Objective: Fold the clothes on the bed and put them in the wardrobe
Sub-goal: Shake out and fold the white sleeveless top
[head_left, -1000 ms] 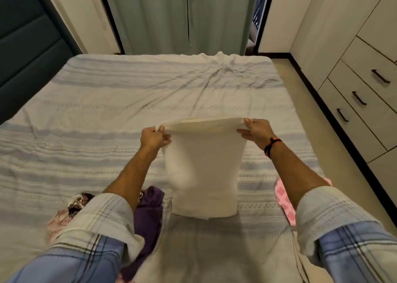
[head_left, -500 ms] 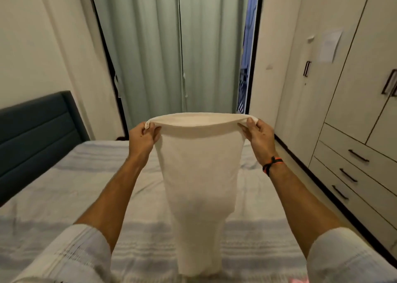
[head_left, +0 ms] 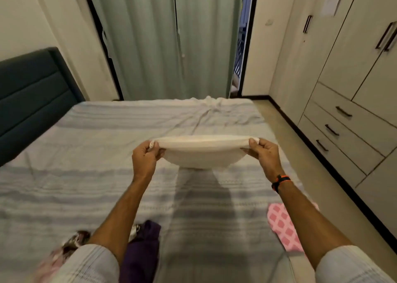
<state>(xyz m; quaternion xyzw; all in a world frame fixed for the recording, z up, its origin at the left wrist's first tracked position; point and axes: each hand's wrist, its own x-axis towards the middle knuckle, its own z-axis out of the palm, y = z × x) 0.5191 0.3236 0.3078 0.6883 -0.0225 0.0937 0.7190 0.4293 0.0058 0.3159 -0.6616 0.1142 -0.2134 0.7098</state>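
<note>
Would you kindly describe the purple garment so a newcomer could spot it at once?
Start at the striped bed and look to its near edge. Just right of the person's left forearm lies the purple garment, crumpled, the only dark, plain piece there.

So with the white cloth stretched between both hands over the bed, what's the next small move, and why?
Probably lower the white cloth flat onto the bed. The left hand and right hand pinch its top corners, it hangs in the air, and the striped sheet below it is bare.
</note>
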